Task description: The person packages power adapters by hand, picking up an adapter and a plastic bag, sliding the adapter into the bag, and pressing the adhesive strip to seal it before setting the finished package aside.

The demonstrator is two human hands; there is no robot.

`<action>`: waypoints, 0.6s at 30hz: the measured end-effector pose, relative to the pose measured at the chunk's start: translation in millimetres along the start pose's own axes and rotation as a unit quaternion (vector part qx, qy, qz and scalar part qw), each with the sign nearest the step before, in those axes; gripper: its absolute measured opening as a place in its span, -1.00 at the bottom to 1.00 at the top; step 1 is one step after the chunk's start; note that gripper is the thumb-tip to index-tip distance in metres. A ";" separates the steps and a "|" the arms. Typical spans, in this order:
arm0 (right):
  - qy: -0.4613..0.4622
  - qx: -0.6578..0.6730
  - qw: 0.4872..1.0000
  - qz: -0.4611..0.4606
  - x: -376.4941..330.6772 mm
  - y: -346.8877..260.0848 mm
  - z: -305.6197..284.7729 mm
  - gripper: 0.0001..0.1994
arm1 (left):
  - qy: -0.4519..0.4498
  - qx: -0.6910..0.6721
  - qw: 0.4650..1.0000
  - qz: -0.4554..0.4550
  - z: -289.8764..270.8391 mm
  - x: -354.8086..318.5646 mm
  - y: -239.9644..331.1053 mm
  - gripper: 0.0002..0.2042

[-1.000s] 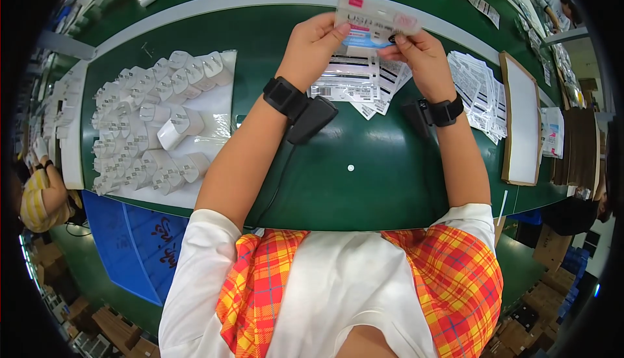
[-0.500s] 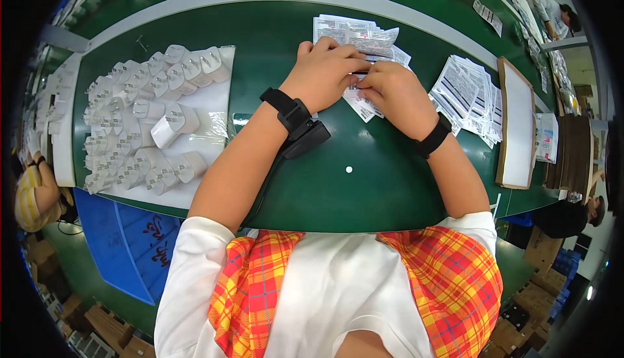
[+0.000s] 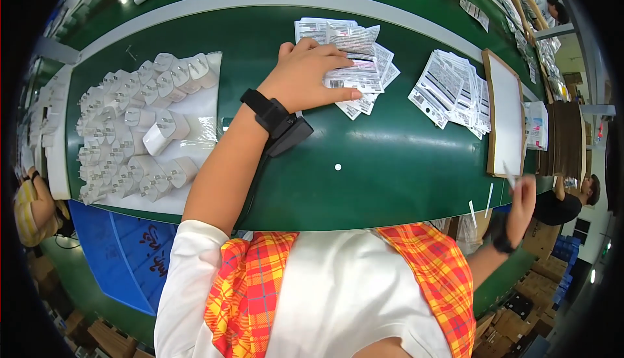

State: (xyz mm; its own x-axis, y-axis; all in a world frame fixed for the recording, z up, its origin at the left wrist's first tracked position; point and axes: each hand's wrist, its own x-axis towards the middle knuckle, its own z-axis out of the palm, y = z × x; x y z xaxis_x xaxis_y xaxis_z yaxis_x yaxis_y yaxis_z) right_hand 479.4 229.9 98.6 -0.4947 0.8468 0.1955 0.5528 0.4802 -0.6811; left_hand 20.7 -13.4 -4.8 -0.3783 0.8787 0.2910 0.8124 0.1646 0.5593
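Note:
My left hand [image 3: 307, 75] lies flat with spread fingers on a stack of printed white packets [image 3: 357, 46] at the far middle of the green table. Sheets with black print fan out beneath its thumb. Off the table's right end, my right hand [image 3: 520, 205] is raised, somewhat blurred, its fingers pinching a thin pale strip [image 3: 509, 175]. Two similar white strips [image 3: 489, 201] stick up at the table's near right edge. Right of the packets lies a second fanned pile of printed sheets [image 3: 448, 88].
Many white plug chargers [image 3: 170, 130] stand on a white sheet at the left. A small white disc [image 3: 338, 167] lies mid-table. An upright-edged shallow tray [image 3: 505, 117] is at the right, a blue bin [image 3: 123, 247] below the left edge. Other people work at both sides.
My right hand has left the packets and swung down to the right past the table edge, now with a pale strip. My left hand stays on the stack, its fingers more spread.

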 end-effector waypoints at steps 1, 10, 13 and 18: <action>-0.050 -0.168 0.979 0.106 -22.3 5.7 -20.6 -0.73 | -0.010 0.002 1.000 -0.011 -2.2 1.9 1.9 -0.72; -0.264 -0.080 0.942 -0.191 46.7 -157.1 145.4 -0.54 | 0.012 0.165 0.986 -0.011 -2.4 -4.3 1.9 -0.75; -0.237 -0.004 0.921 -0.311 89.9 -189.1 258.9 -0.34 | 0.058 0.132 0.989 -0.008 -1.4 -5.7 3.9 -0.76; -0.305 -0.200 0.851 -0.378 158.5 -194.0 311.5 -0.33 | 0.064 -0.087 0.994 -0.016 4.0 1.4 -15.7 -0.78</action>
State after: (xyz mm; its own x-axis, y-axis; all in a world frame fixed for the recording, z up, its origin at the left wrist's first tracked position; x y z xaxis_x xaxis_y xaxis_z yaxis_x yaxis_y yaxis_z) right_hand 84.8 199.7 41.9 -0.9989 0.0436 -0.0154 0.0458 0.9775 -0.2059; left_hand 9.2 -13.0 -16.2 -0.4653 0.8083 0.3609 0.7145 0.1023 0.6921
